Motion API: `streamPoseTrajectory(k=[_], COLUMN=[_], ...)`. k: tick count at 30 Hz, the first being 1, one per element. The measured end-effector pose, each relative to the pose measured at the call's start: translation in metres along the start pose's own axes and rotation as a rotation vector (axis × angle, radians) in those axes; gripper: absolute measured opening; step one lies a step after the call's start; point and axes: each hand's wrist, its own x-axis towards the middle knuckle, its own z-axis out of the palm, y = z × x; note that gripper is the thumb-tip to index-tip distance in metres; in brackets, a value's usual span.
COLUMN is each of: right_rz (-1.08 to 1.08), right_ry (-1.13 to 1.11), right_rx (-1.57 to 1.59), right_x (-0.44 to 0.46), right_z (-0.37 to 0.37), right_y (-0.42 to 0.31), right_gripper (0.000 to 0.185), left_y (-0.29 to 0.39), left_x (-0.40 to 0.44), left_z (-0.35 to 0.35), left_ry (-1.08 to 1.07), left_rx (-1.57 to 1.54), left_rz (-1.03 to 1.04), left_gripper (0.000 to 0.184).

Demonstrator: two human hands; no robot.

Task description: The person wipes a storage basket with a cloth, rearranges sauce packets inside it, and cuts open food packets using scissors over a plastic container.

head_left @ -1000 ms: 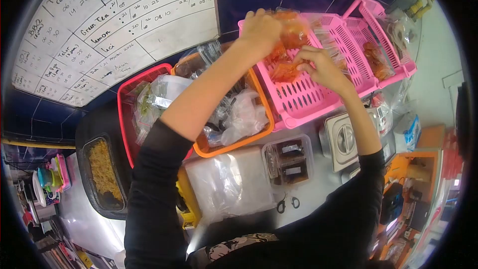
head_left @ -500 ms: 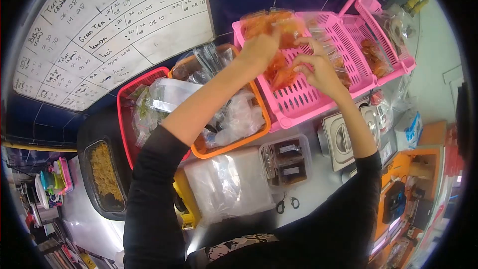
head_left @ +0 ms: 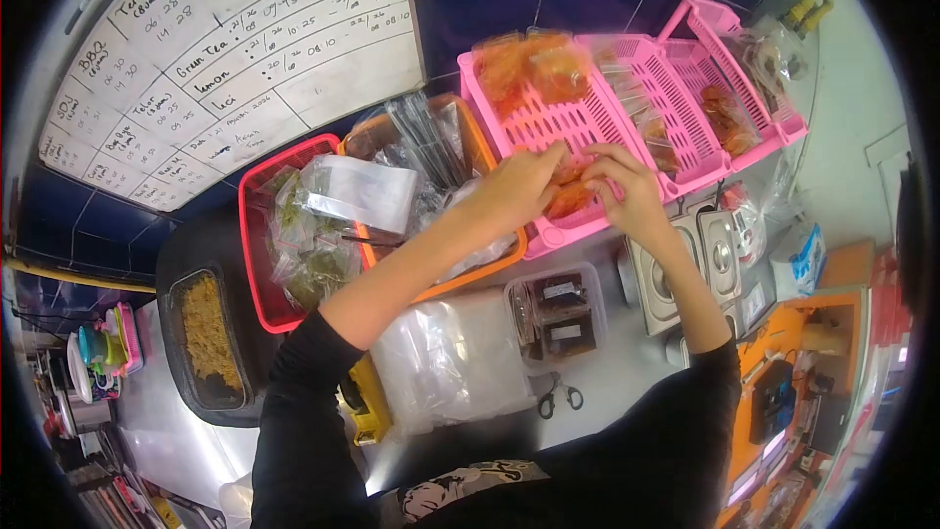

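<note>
A small clear plastic packet of orange-red food is held over the near end of the pink slotted basket. My left hand is closed on its left side, the fingertips partly hidden. From the right, my right hand pinches its edge between thumb and fingers. Farther back in the same basket lie more orange packets, slightly blurred. Beside them, a narrower pink section holds flat clear packets.
An orange basket of plastic bags and a red basket stand to the left. Below are a plastic stack, a clear tub of dark packets and scissors. Lidded steel pans sit at right. A whiteboard leans behind.
Both hands have moved toward me, from the basket's far part to its near end, with an orange packet between them. The packets at the back are now uncovered. The view has shifted slightly.
</note>
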Motion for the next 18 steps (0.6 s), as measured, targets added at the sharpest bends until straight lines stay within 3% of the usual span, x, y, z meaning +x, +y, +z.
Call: streamPoseTrajectory(k=[3, 5, 9, 15, 18], right_rz=[0.013, -0.095, -0.175, -0.129, -0.066], right_ry=[0.023, -0.043, -0.160, -0.244, -0.278], right_rx=[0.049, -0.119, -0.190, -0.172, -0.060], right_x=[-0.003, -0.004, -0.009, -0.009, -0.008], right_z=[-0.001, -0.008, -0.012, -0.019, -0.024], right_y=[-0.009, -0.017, -0.014, -0.013, -0.017], right_gripper=[0.018, 0.022, 0.023, 0.024, 0.028], left_y=[0.007, 0.014, 0.018, 0.021, 0.032], left_x=[-0.010, -0.015, -0.020, -0.023, -0.037], left_z=[0.003, 0.004, 0.000, -0.046, -0.087], left_ry=[-0.027, -0.093, -0.124, 0.065, 0.109], left_rx=[-0.143, -0.142, -0.257, -0.211, -0.223], left_rz=[-0.023, -0.107, -0.081, -0.025, -0.147], left_gripper=[0.026, 0.027, 0.028, 0.036, 0.037])
